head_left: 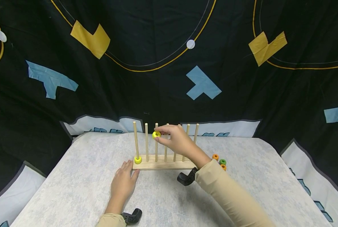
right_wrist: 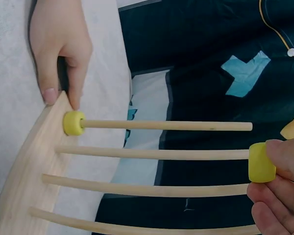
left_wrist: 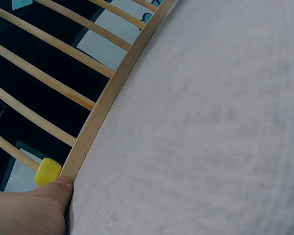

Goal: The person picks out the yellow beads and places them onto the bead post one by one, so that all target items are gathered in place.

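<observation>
At the left end of the wooden base (head_left: 163, 166), contact is made by the left hand (head_left: 123, 183), its fingers fairly straight and its thumb spread to the front edge. On the base's leftmost peg (head_left: 136, 138), a yellow bead (head_left: 138, 160) is seated at the bottom. Above the base, left of its middle, a second yellow bead (head_left: 155, 136) is pinched between the right hand's (head_left: 178, 138) thumb and fingertips. Bead placing is judged to be in hand; alignment of the hole over a peg tip seems called for. Right of the base, two orange beads (head_left: 215, 156) and a green bead (head_left: 222, 161) are seen.
</observation>
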{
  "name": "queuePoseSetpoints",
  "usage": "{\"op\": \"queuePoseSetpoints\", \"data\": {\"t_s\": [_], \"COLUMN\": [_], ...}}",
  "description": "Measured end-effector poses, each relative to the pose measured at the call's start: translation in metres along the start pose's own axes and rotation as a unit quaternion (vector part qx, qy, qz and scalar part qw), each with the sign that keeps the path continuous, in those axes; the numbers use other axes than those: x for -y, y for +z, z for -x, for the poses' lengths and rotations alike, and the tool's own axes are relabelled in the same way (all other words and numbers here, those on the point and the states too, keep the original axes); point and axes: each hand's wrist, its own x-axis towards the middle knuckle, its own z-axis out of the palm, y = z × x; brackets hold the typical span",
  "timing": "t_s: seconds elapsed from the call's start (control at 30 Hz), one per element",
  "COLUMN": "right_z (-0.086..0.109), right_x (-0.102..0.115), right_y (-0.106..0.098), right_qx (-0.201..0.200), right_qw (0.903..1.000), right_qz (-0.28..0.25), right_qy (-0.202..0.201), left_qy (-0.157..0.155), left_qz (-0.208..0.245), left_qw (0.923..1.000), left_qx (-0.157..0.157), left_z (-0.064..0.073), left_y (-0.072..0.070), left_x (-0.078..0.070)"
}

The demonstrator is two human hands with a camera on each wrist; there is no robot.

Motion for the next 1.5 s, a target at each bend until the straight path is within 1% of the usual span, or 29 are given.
{"op": "queuePoseSetpoints", "data": {"t_s": [0.17, 0.33, 0.47, 0.63, 0.87, 1.07, 1.27, 1.5], "right_z": [-0.007, -0.017, -0.027, -0.037, -0.050, -0.059, -0.067, -0.075], "right_x": [0.004, 0.009, 0.010, 0.008, 0.004, 0.005, 0.012, 0.022], "right_y": [-0.003, -0.009, -0.014, -0.015, -0.009, -0.003, 0.004, 0.012], "right_qx": [-0.019, -0.035, -0.040, -0.030, -0.015, -0.005, 0.014, 0.026], "right_qw": [0.9998, 0.9993, 0.9992, 0.9993, 0.9988, 0.9984, 0.9979, 0.9985], "right_qz": [-0.003, 0.007, 0.009, 0.004, -0.015, -0.027, -0.033, -0.031], "right_qy": [-0.005, -0.009, 0.002, 0.023, 0.043, 0.049, 0.054, 0.038], "left_qy": [0.001, 0.002, 0.000, -0.002, -0.002, -0.003, -0.007, -0.006], "left_qz": [0.000, 0.002, 0.004, 0.004, 0.004, 0.005, 0.008, 0.006], "left_qw": [1.0000, 1.0000, 1.0000, 1.0000, 1.0000, 1.0000, 0.9999, 1.0000], "left_qx": [0.000, -0.002, -0.001, -0.002, -0.005, 0.002, 0.000, -0.004], "left_z": [0.000, 0.000, 0.001, 0.001, 0.002, 0.000, -0.002, -0.001], "left_y": [0.000, 0.000, 0.000, -0.001, 0.000, 0.001, 0.002, 0.001], "left_x": [0.000, 0.000, 0.000, -0.001, 0.000, 0.001, 0.001, 0.002]}}
